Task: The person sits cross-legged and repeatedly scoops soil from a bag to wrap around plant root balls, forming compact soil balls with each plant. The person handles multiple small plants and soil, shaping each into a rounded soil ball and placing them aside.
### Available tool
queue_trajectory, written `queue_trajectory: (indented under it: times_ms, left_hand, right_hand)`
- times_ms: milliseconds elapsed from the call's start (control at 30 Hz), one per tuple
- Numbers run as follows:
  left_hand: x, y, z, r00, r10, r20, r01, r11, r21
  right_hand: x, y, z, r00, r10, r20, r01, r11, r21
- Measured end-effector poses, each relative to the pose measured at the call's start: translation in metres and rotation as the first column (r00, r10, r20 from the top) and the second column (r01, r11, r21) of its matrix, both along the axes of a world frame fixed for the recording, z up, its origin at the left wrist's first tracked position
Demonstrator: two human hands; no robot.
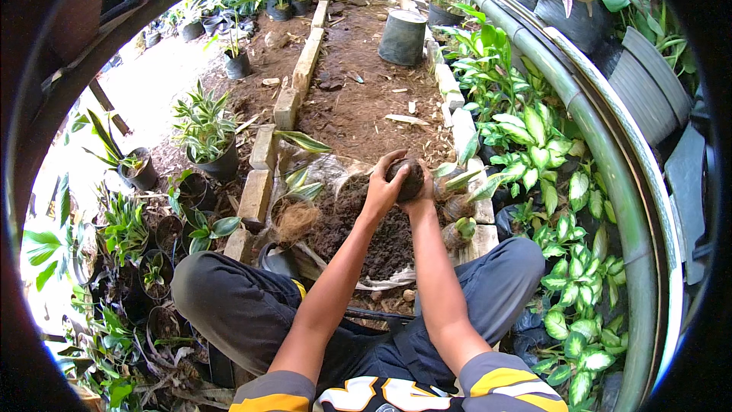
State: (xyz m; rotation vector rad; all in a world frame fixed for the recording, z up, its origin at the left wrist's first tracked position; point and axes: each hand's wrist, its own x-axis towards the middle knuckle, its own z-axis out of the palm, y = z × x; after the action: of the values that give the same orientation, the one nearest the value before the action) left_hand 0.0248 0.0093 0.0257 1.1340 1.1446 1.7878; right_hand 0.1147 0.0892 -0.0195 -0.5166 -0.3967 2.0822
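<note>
My left hand point(384, 184) and my right hand point(422, 193) are cupped together around a dark ball of soil point(407, 178), held above a heap of dark soil point(354, 223) on a pale sheet point(326, 170). Several small snake plants, their bases wrapped in brownish balls point(456, 207), lie along the right side of the heap. To its left are a tuft of brown fiber point(296, 220) and a variegated snake plant point(303, 186). Between my hands the underside of the ball is partly hidden.
Rows of pale blocks point(255, 194) border the dirt path. An upturned black pot point(402, 38) stands farther up it. Potted plants point(220, 160) crowd the left; leafy variegated plants point(532, 131) line the right beside a curved bamboo pole point(620, 194).
</note>
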Motion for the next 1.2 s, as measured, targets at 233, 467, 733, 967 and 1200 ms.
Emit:
queue_trajectory:
  times_ms: [233, 467, 733, 967, 1200]
  left_hand:
    - [0.008, 0.0, -0.004, 0.999, 0.011, 0.044, -0.012, 1.0, 0.022]
    - [-0.012, -0.005, -0.006, 0.869, -0.149, 0.472, 0.264, 0.946, -0.188]
    - [-0.013, -0.008, -0.016, 0.856, -0.182, 0.484, 0.245, 0.967, -0.07]
    - [-0.008, -0.005, -0.017, 0.875, -0.07, 0.479, 0.116, 0.991, -0.068]
    - [-0.009, -0.013, -0.001, 0.893, -0.053, 0.446, 0.119, 0.985, -0.122]
  right_hand:
    - [0.006, -0.007, 0.004, 0.999, 0.032, -0.003, -0.032, 0.999, 0.03]
    - [-0.007, -0.015, 0.031, 0.909, -0.217, 0.357, 0.15, 0.967, 0.206]
    - [-0.012, -0.021, 0.028, 0.785, -0.324, 0.528, 0.145, 0.925, 0.351]
    - [-0.01, -0.018, 0.027, 0.749, -0.389, 0.536, 0.128, 0.879, 0.46]
    - [-0.018, -0.02, 0.028, 0.744, -0.435, 0.507, 0.127, 0.837, 0.533]
